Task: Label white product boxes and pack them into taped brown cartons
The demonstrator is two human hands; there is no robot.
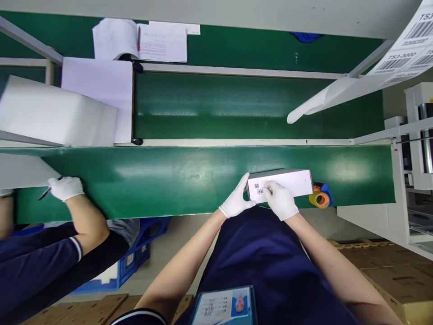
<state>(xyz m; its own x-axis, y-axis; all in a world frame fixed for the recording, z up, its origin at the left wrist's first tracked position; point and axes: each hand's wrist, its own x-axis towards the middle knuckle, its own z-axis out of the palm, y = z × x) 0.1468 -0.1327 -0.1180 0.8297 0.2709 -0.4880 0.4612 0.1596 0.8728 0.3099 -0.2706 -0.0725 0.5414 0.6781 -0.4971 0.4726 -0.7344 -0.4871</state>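
A white carton box (297, 182) lies at the near edge of the green bench top, with a printed code and a barcode label (260, 191) on the left part of its side facing me. Gloved in white, my left hand (237, 198) grips the box's left end, thumb at the lower corner and fingers at the upper one. My right hand (281, 201), also gloved, presses bunched fingertips against that side, just right of the barcode; whether anything is pinched in them is hidden. To the right of the box sits a tape dispenser (321, 195) with a yellow roll.
At the left, a co-worker's gloved hand (66, 187) holds a pen. Barcode label sheets (399, 58) hang down at the upper right. An open stack of papers (162, 43) lies on the far surface. Cardboard boxes (395, 280) stand on the floor at the right.
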